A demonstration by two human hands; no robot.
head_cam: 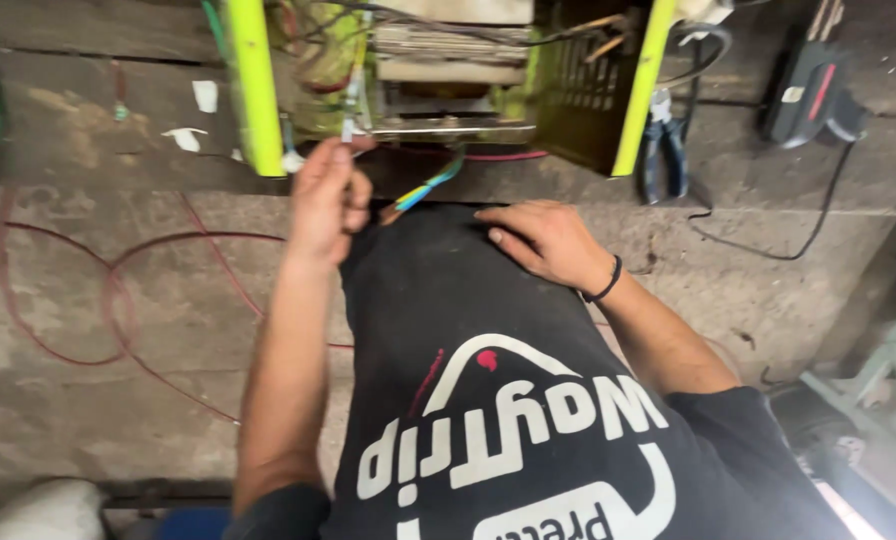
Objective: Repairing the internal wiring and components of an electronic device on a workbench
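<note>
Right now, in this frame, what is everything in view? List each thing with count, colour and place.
opened machine: one, lime-green frame, top centre on the concrete floor
bundled wires: one bundle, blue, yellow and orange, below the machine
pliers: one, blue-handled, right of the machine
power tool: one, black with red, top right
loose wire: one, dark red, looped on the floor at left
left hand: one, pinching something small at the machine's lower edge
right hand: one, flat on black shirt, black wristband

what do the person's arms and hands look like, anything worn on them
Both forearms are bare, with short dark sleeves near the frame's bottom. The right hand has a thin black band around its wrist. The left hand shows no glove, ring or band.
</note>
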